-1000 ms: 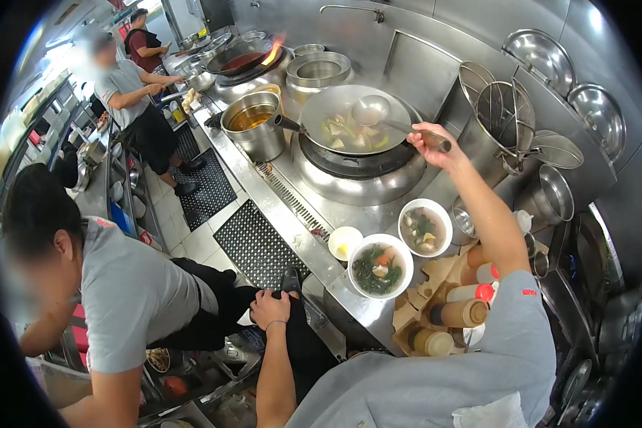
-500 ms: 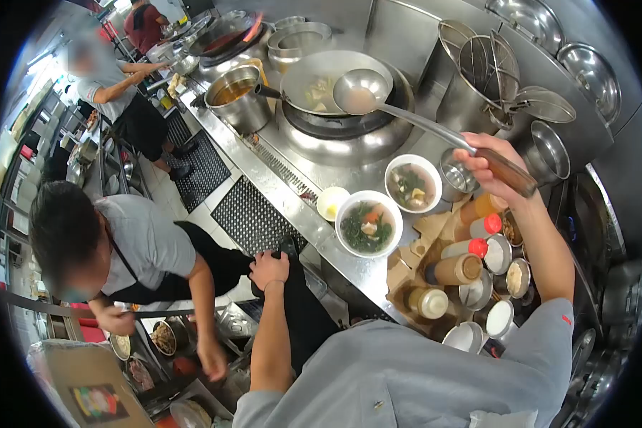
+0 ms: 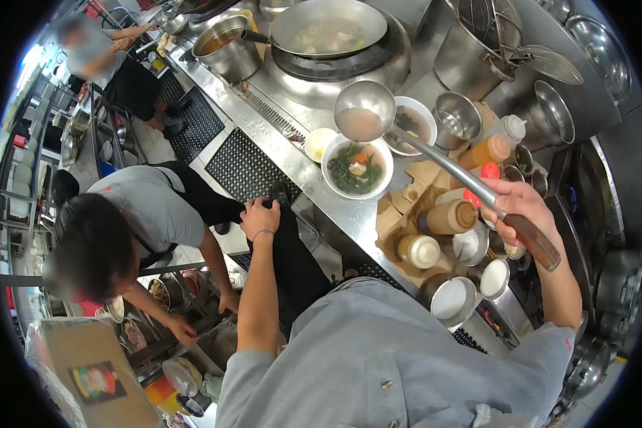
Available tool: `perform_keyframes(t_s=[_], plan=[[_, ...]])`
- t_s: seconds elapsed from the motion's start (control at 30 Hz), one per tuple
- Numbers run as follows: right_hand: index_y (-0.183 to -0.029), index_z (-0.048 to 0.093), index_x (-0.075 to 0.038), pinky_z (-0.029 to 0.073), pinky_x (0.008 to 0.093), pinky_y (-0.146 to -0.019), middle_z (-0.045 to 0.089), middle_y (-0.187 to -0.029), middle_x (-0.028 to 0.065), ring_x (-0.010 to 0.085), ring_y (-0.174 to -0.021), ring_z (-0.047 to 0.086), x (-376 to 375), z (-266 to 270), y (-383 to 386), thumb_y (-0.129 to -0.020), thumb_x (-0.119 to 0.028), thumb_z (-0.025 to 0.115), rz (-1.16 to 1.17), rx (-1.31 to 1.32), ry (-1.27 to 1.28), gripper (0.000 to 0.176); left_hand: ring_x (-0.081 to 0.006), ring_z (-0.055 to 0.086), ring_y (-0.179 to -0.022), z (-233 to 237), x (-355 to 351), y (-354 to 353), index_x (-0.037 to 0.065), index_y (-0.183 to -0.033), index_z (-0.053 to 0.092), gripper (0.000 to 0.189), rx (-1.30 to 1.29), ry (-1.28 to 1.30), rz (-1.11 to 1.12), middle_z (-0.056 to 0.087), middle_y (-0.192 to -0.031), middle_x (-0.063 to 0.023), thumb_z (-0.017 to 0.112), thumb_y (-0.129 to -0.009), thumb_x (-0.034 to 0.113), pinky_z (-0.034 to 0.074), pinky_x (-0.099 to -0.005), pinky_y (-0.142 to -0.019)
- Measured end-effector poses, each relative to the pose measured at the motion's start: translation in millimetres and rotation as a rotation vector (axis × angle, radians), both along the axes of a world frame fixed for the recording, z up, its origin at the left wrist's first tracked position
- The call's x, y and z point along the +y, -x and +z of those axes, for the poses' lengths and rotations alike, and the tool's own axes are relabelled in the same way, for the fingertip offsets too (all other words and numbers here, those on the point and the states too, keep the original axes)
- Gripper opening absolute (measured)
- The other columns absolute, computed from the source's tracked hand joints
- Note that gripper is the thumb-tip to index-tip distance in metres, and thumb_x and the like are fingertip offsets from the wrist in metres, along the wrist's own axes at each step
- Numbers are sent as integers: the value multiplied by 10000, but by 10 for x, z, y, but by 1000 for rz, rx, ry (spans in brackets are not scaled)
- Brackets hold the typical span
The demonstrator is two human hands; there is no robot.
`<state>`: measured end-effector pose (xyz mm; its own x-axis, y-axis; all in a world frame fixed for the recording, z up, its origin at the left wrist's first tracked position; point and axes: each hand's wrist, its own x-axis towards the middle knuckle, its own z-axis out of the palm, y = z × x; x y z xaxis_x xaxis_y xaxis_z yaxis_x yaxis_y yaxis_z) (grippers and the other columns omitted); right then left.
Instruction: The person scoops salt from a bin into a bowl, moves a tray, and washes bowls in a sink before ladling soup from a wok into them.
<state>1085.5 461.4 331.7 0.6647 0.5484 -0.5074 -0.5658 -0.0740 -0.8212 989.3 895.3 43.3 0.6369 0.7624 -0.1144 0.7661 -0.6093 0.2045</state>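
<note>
My right hand grips the wooden-ended handle of a steel ladle. The ladle's bowl holds cloudy pale liquid and hangs over the counter, covering part of the rear soup bowl. Just in front of it stands a white soup bowl with leafy greens, an orange piece and broth. A small cup with something pale yellow is to its left. My left hand lies against my dark-trousered leg with its fingers extended, nothing visible in it.
A wok of steaming liquid sits on the burner beyond, beside a pot of brown liquid. Sauce bottles and seasoning containers crowd the right side. A co-worker bends down at the left; another person stands farther back.
The ladle has come away from the wok toward me, to the soup bowls. My right hand has moved nearer with it. The co-worker at the left has bent lower.
</note>
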Motion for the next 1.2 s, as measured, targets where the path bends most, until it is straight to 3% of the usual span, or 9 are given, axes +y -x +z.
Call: perform_keyframes(t_s=[0.6,0.7,0.83,1.0,1.07,1.2], plan=[[-1340,460,60,375,200,-388,563,-715,51,92,-455,514,-155,-39,447,-834,-89,627,-97,-16,138,554,-336,505,-1171,-30,-88,168,195,-1124,665,437,11,14,-27,544,-1292,-38,624,-787,472,432,-489,-947],[-1336,460,60,387,205,-381,570,-736,76,97,-451,514,-239,-32,375,-850,-118,628,-100,-28,52,544,-331,506,-1168,-40,-57,86,197,-1118,660,434,-13,-30,-25,542,-1286,-42,620,-790,478,431,-508,-935],[-1378,330,116,415,210,-331,556,-733,115,100,-418,503,-377,-141,272,-883,-119,548,-144,47,-60,589,-328,508,-1152,-20,-35,68,196,-1121,655,438,18,6,-16,542,-1274,-40,615,-792,482,429,-500,-934],[-1360,303,149,420,166,-321,553,-723,108,78,-397,498,-199,-17,146,-917,-171,538,-145,9,-182,595,-328,513,-1162,-7,-17,31,195,-1131,655,437,34,50,-8,543,-1283,-37,612,-798,475,425,-500,-949],[-1374,315,110,428,197,-329,562,-791,125,96,-444,530,-173,-13,-11,-904,-146,549,-105,4,-240,584,-331,511,-1156,-8,-3,38,190,-1126,658,434,22,66,-11,546,-1272,-42,610,-796,468,422,-502,-948],[-1266,418,81,400,171,-352,567,-800,100,62,-489,516,111,28,-436,-925,-169,548,-112,-78,-279,442,-338,510,-1156,-43,8,22,188,-1121,664,427,10,58,-17,547,-1276,-48,597,-796,457,419,-505,-952]])
